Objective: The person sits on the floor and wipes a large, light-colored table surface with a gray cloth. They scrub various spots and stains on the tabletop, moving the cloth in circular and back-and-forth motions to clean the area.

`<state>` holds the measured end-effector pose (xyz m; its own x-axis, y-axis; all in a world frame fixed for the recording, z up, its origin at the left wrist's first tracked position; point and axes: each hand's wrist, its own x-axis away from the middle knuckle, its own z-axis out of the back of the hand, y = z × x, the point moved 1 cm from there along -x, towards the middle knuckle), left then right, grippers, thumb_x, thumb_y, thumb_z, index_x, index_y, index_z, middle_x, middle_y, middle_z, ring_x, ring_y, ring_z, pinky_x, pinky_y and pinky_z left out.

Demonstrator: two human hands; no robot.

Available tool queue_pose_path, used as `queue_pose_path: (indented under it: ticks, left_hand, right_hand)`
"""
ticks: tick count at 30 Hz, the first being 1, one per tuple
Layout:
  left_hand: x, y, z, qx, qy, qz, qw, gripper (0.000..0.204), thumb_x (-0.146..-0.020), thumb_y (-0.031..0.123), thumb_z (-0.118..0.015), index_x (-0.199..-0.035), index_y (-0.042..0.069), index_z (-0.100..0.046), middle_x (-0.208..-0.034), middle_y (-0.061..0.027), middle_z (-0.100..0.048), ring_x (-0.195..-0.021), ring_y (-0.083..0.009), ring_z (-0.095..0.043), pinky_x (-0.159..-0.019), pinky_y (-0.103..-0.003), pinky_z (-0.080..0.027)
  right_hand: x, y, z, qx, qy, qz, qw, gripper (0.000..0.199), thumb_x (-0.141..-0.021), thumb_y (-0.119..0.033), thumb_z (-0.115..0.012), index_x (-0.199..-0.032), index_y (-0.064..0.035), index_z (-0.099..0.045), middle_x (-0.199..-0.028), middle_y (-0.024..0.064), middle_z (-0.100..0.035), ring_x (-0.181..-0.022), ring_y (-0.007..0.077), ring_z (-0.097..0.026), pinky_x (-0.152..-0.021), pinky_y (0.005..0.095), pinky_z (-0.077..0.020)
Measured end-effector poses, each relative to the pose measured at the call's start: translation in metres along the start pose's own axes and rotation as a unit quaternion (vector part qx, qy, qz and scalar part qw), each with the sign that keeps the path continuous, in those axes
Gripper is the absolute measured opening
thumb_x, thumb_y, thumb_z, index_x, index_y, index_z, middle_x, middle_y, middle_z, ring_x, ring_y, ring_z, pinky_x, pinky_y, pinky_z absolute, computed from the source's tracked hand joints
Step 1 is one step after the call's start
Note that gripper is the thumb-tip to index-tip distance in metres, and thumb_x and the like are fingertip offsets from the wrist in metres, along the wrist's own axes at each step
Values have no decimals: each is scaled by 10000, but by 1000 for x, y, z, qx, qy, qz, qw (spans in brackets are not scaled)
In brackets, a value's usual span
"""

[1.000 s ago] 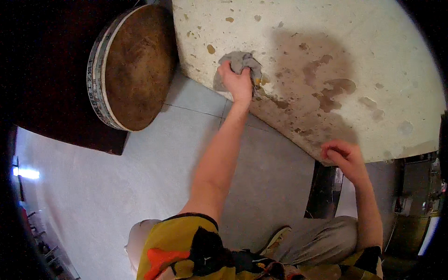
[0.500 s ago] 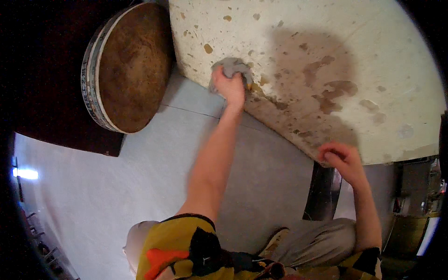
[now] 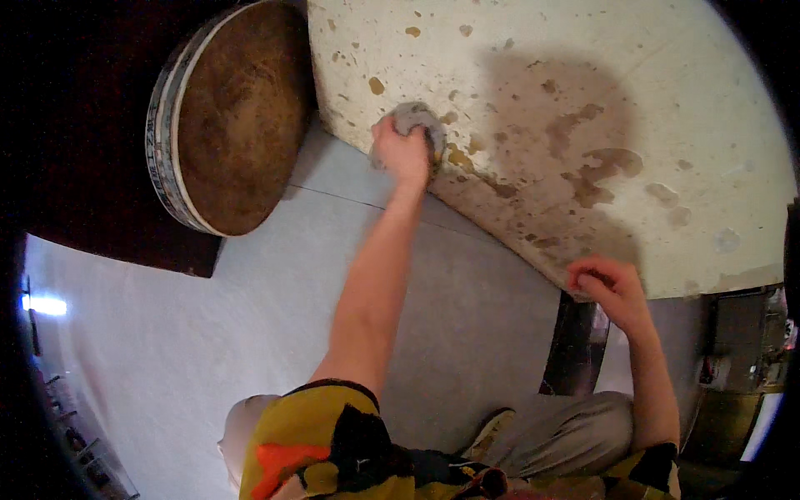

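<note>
A grey cloth (image 3: 414,117) is bunched under my left hand (image 3: 402,152), whose fingers are wrapped round it. Cloth and hand press against the near left edge of a cream-coloured flat panel (image 3: 708,125). Brown wet-looking patches and spots cover much of the panel, densest in the shadowed middle and along its near edge. My right hand (image 3: 608,287) is at the panel's near right corner, its fingers curled in loosely, with nothing seen in them. Whether its fingertips touch the panel's edge I cannot tell.
A round brown board with a pale rim (image 3: 242,125) stands to the left, against a dark brown surface (image 3: 108,217). Grey floor tiles (image 3: 275,308) lie below. A black leg-like piece (image 3: 575,346) is under the panel's right corner. Cluttered shelves (image 3: 746,350) stand at far right.
My left hand and the cloth have shifted slightly left along the panel's edge. My right hand has stayed nearly in place, its fingers still curled.
</note>
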<state>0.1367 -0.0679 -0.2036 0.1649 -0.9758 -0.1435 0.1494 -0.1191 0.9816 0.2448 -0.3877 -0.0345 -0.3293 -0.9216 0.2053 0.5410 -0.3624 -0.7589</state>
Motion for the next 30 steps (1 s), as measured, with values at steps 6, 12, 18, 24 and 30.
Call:
queue_pose_path:
  ticks: [6,12,18,24,30]
  left_hand:
    - [-2,-15,3,52,13,-172,984,392,-619,65,-649,-986,-37,-557,-1041,-194,-513,-981,-383,-505,-873,-406,-410]
    - [-5,-48,9,-133,-26,43,990,426,-605,73,-650,-1016,-19,-588,-994,-198,-564,-925,-397,-542,-844,-435,-431]
    - [-4,37,9,47,-24,-173,983,364,-599,38,-634,-952,-24,-567,-965,-180,-524,-991,-364,-502,-860,-400,-419]
    - [-2,-50,2,-75,5,-180,981,402,-604,39,-640,-1002,7,-599,-1010,-152,-546,-993,-344,-520,-859,-393,-436]
    - [0,-37,2,-118,-69,-90,987,355,-632,52,-598,-983,-4,-605,-980,-154,-550,-932,-351,-543,-816,-409,-445]
  right_hand:
    - [-6,-3,-6,-19,-4,-6,1000,181,-838,-42,-568,-998,14,-629,-843,77,-663,-803,147,-620,-742,277,-493]
    - [-8,0,-9,7,-2,17,1000,174,-836,-42,-568,-989,9,-633,-839,79,-663,-797,151,-622,-741,278,-493]
    - [-6,-7,-6,3,-2,8,1000,172,-835,-47,-570,-982,13,-633,-847,79,-661,-799,150,-619,-746,277,-490]
    - [-8,-10,-8,2,-2,15,1000,176,-834,-46,-573,-988,20,-629,-858,81,-658,-796,150,-619,-747,276,-492]
    - [-3,-8,-6,6,-5,14,1000,183,-832,-41,-578,-997,23,-625,-872,90,-660,-806,158,-626,-749,280,-496]
